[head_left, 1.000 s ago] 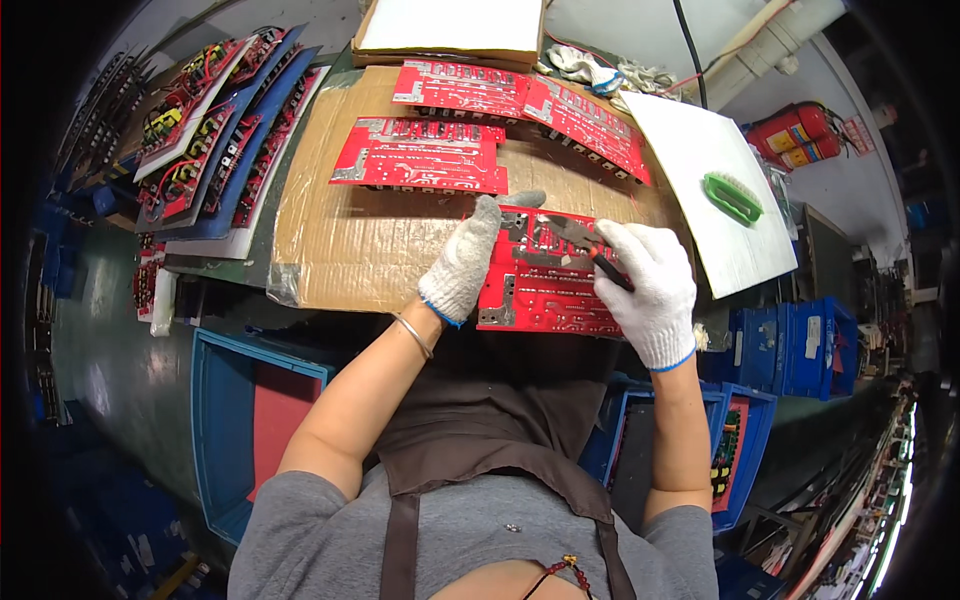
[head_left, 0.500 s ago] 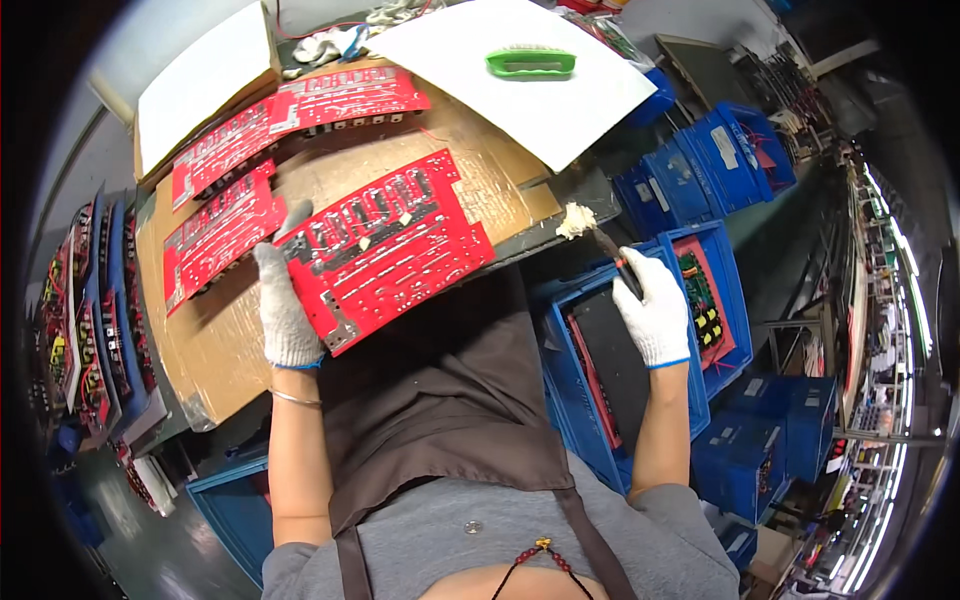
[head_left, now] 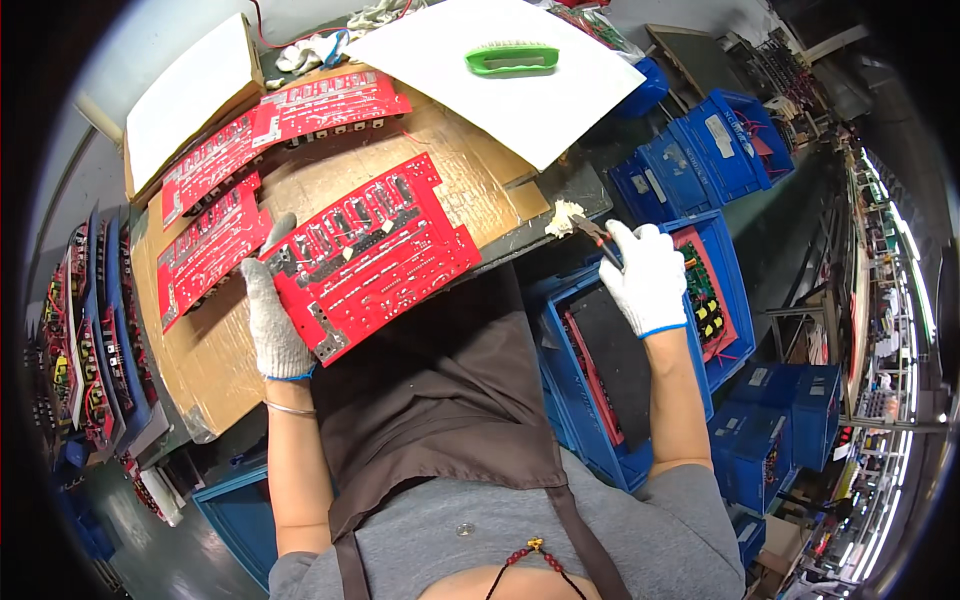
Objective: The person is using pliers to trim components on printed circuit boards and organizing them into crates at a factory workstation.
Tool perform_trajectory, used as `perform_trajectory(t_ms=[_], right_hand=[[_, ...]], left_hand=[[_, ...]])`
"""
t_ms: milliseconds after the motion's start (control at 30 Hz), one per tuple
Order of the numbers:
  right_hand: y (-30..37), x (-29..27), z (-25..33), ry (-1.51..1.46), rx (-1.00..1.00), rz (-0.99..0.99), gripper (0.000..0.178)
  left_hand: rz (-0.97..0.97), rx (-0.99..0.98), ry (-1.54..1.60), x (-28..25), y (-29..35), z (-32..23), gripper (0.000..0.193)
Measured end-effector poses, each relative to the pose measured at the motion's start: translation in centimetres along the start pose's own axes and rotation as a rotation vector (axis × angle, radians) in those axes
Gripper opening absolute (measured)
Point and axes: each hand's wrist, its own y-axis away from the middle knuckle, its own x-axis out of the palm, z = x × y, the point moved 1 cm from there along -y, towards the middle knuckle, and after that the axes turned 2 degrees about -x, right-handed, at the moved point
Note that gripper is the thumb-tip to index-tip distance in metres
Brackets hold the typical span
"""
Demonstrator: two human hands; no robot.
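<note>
My left hand, in a white knit glove, grips the left edge of a red circuit board. The board is tilted above the cardboard, with its soldered face and a row of dark slots showing. In my gloved right hand are small pliers with orange and dark handles, their jaws pointing up and left. At the jaws' tip lies a pale crumbly clump, by the bench's right edge. Whether the jaws touch it, I cannot tell.
Several red boards lie on the cardboard at the left and back. A green brush rests on a white sheet. Blue bins stand at the right; boards in a rack stand far left.
My right hand has moved slightly up and left with the pliers, bringing it closer to the bench edge. The board in my left hand has shifted a little left along with the whole view.
</note>
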Motion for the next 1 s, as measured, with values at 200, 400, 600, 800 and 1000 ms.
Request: perform_trajectory(t_ms=[200,400,600,800,1000], right_hand=[[-0.9,0.0,-1.6,-0.068,0.039,0.086,0.050],[-1.5,0.1,-1.0,0.032,-0.012,0.062,0.048],[-1.2,-0.5,-1.0,-0.048,0.030,-0.109,0.046],[-1.9,-4.2,7.5,-0.497,-0.398,-0.212,0.054],[-4.9,-4.5,11.7,-0.317,-0.492,-0.170,0.056]], left_hand=[[0.021,-0.002,-0.022,0.6,0.0,-0.1,0.081],[0.009,0.023,-0.072,0.4,0.1,-0.4,0.081],[-0.030,-0.035,-0.004,1.0,0.2,-0.7,0.079],[-0.017,-0.046,-0.021,1.3,0.6,-0.8,0.078],[0.005,-0.045,-0.029,1.2,0.7,-0.9,0.079]])
